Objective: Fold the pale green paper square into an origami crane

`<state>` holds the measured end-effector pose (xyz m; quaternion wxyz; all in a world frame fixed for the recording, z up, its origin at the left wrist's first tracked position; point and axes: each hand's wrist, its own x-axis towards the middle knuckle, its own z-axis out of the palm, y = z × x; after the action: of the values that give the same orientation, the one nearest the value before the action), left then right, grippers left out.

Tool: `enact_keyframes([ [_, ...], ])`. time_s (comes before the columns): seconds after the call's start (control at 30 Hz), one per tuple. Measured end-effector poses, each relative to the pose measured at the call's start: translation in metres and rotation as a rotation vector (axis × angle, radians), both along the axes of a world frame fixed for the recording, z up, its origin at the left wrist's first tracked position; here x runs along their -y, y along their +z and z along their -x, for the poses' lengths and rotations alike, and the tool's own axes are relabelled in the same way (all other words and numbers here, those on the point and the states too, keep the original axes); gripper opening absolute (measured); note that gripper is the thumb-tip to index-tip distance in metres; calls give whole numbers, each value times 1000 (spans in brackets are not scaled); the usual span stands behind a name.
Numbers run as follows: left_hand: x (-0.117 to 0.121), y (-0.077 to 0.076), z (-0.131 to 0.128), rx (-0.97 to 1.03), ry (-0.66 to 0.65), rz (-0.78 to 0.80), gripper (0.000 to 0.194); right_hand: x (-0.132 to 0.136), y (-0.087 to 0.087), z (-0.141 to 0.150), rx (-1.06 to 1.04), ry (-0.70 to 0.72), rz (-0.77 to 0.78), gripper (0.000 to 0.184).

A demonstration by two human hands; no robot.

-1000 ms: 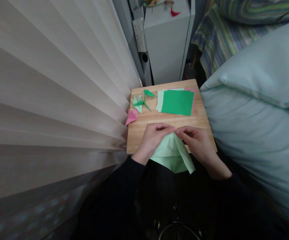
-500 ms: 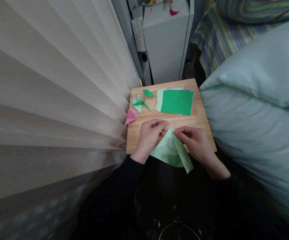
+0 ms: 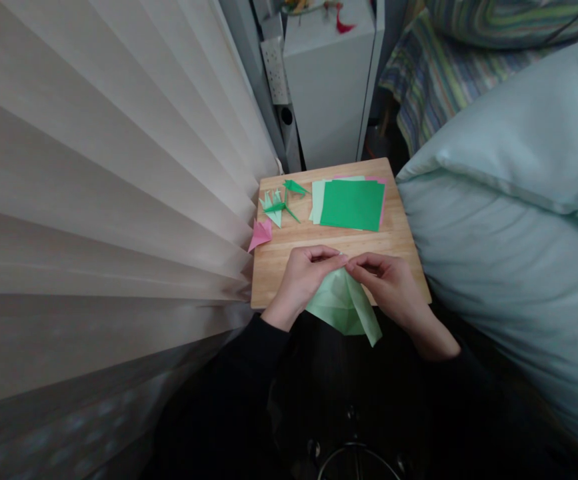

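A light green sheet of origami paper point(image 3: 341, 308), creased and partly folded, hangs from my fingers over the near edge of the wooden board point(image 3: 289, 257). My left hand point(image 3: 310, 275) pinches the paper's top corner between thumb and forefinger. Right beside it, my right hand point(image 3: 387, 280) pinches the same corner from the other side. The fingertips of both hands nearly meet there and hide the tip. A folded flap runs down the paper's right side, its lower corner hanging past the board.
Folded green paper cranes point(image 3: 279, 205) and a pink folded piece point(image 3: 261, 233) lie at the board's left. A stack of green paper point(image 3: 353, 205) lies at the back. A pleated curtain point(image 3: 169, 200) borders the left, pale bedding point(image 3: 509, 193) the right, a white cabinet point(image 3: 329, 93) behind.
My left hand has moved right and closed its thumb and forefinger on the paper's top corner. My right hand keeps its pinch there.
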<state>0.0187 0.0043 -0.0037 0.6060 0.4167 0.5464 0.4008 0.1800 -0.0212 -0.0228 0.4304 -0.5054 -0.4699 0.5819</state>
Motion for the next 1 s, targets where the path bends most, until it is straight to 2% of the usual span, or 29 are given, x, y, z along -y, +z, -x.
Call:
enact_keyframes([
  [0.37,2,1,-2,-17,30,6,25,0,-3,-1,-35,36,10,28],
  [0.5,3,1,-2,15,66,66,22,0,-2,0,-67,38,49,27],
  [0.67,1,-3,-1,34,110,43,22,-1,0,1,-75,65,96,30],
  [0.87,0,-2,1,-4,-14,-17,32,-2,1,0,-50,35,101,37],
  [1.0,0,1,2,-9,-31,-14,36,-1,2,-2,-55,38,105,41],
])
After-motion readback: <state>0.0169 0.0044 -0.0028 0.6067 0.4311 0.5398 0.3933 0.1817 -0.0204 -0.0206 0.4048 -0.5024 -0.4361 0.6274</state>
